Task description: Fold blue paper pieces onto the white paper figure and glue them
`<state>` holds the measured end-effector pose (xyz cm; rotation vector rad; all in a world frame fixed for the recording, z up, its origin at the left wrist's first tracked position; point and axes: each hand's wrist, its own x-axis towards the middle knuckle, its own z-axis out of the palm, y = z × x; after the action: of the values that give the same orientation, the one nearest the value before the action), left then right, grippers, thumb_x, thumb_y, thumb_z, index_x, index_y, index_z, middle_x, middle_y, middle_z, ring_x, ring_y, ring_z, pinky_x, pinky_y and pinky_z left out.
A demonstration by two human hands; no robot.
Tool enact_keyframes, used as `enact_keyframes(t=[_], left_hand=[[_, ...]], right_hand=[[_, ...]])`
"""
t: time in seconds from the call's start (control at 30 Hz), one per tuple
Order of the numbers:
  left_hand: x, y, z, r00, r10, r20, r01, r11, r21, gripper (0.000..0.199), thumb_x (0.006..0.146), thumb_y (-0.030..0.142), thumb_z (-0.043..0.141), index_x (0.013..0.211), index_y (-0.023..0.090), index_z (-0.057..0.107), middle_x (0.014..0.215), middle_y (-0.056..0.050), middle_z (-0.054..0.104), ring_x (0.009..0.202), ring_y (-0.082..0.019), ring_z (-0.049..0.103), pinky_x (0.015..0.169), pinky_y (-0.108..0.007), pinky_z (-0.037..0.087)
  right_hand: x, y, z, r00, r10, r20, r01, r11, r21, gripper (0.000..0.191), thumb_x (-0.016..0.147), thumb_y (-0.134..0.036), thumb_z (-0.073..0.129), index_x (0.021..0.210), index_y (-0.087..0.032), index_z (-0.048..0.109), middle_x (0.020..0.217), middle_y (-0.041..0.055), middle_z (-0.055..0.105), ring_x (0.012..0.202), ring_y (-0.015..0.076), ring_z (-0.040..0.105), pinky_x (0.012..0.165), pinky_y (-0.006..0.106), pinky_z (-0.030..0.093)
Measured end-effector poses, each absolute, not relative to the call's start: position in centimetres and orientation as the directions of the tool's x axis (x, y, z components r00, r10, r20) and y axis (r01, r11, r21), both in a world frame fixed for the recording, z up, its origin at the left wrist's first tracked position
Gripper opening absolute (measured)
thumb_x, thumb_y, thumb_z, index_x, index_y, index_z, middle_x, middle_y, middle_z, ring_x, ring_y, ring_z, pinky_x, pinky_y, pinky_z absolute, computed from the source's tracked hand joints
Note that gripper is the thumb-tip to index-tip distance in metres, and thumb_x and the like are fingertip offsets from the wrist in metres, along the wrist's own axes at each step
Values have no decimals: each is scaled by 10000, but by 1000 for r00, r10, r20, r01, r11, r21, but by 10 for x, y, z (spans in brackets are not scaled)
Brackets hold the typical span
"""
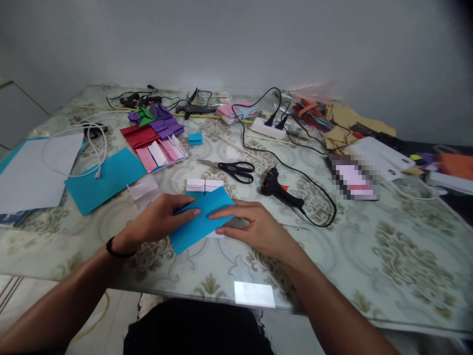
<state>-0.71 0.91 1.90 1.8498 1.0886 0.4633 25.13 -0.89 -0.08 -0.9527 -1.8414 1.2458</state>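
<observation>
A rectangular piece of blue paper [201,224] is held tilted between both hands, above the near middle of the table. My left hand [158,217] grips its left side, thumb on top and fingers behind. On the right, my right hand [254,224] pinches the other edge, with fingers on the face and beneath. Just behind lies a folded white and blue paper piece [204,185], partly covered by the blue paper. Black-handled scissors [234,169] lie beyond it, and a black glue gun [281,190] rests to the right of my right hand.
Folded paper pieces in purple [168,127], red [138,137] and pink lie at the back left. White sheets [40,167] and a blue sheet [107,180] are at left. A power strip [268,128] with black cords stands behind; a phone [353,177] lies right.
</observation>
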Motion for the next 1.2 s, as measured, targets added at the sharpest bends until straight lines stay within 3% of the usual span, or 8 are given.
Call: enact_keyframes(t=[0.33, 0.53, 0.77, 0.9, 1.07, 1.13, 1.2], left_hand=[[-6, 10, 16, 601, 782, -167, 494, -199, 846, 316, 994, 451, 605, 850, 176, 665, 729, 32, 532, 686, -127, 472, 597, -236, 384], [-5, 7, 19, 646, 741, -184, 476, -202, 856, 318, 1015, 451, 586, 893, 169, 667, 714, 38, 475, 666, -119, 413, 573, -242, 334], [3, 3, 21, 655, 734, -179, 418, -154, 895, 317, 966, 430, 657, 790, 174, 600, 656, 57, 432, 624, -104, 388, 557, -239, 301], [4, 3, 20, 627, 758, -180, 427, -141, 893, 350, 926, 402, 710, 731, 184, 517, 639, 73, 368, 596, -94, 344, 541, -235, 276], [1, 3, 16, 587, 785, -197, 435, -101, 895, 321, 952, 429, 677, 781, 174, 582, 672, 54, 465, 619, -105, 433, 555, -236, 338], [1, 3, 14, 576, 795, -190, 403, -74, 912, 299, 951, 437, 674, 823, 169, 638, 689, 36, 534, 635, -122, 493, 562, -240, 388], [1, 3, 12, 572, 801, -177, 378, -66, 924, 283, 943, 440, 689, 873, 165, 689, 713, 16, 595, 658, -138, 540, 572, -246, 430]], right_hand=[[254, -7, -7, -543, 827, 146, 193, 293, -937, 178, 846, -374, 872, 998, -282, 865, 914, 21, 783, 747, 163, 699, 614, 253, 544], [252, -5, -3, -503, 844, 184, 185, 313, -931, 174, 872, -431, 843, 861, -258, 853, 850, 27, 786, 776, 186, 710, 718, 305, 540], [242, -8, -4, -409, 886, 216, 201, 319, -926, 254, 889, -434, 819, 753, -225, 768, 852, 43, 742, 808, 202, 695, 759, 342, 553], [233, -15, -11, -323, 935, 145, 153, 203, -967, 199, 842, -371, 854, 884, -233, 717, 934, 29, 716, 832, 185, 695, 723, 297, 579], [228, -18, -14, -239, 971, 21, -103, -4, -995, 595, 779, -382, 908, 1255, -306, 559, 906, -38, 663, 704, 135, 658, 665, 272, 590], [228, -16, -12, -289, 957, -15, -166, -66, -984, 531, 795, -456, 890, 1202, -273, 601, 802, -51, 655, 630, 130, 651, 620, 270, 584], [229, -14, -10, -347, 937, -36, -159, -97, -983, 400, 811, -510, 866, 1003, -221, 667, 703, -46, 655, 585, 128, 649, 601, 268, 577]])
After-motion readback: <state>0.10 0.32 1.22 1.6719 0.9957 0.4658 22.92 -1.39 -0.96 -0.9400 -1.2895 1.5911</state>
